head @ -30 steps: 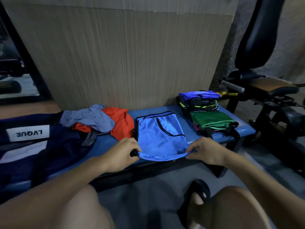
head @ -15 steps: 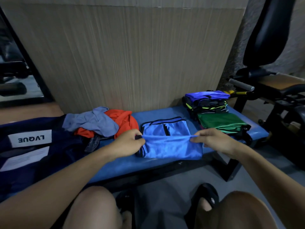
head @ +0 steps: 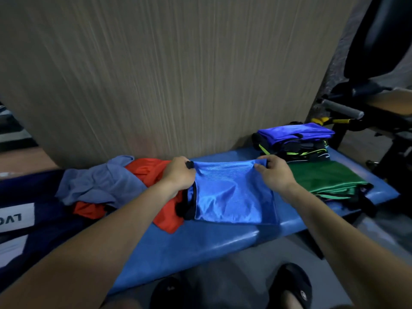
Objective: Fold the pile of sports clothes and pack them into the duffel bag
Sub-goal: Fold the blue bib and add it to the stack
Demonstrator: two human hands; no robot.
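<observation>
Gym, padded blue bench point(head: 200, 248), black exercise machine point(head: 379, 85) beside it

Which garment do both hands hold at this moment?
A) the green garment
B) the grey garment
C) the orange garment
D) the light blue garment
D: the left hand and the right hand each pinch a far corner of the light blue garment, which lies folded on the blue bench.

A tall wood-grain panel point(head: 167, 74) stood behind the blue padded bench point(head: 200, 248), grey floor point(head: 256, 264) lay below its front edge, and past its right end — dimly lit — stood a black exercise machine point(head: 374, 63).
</observation>
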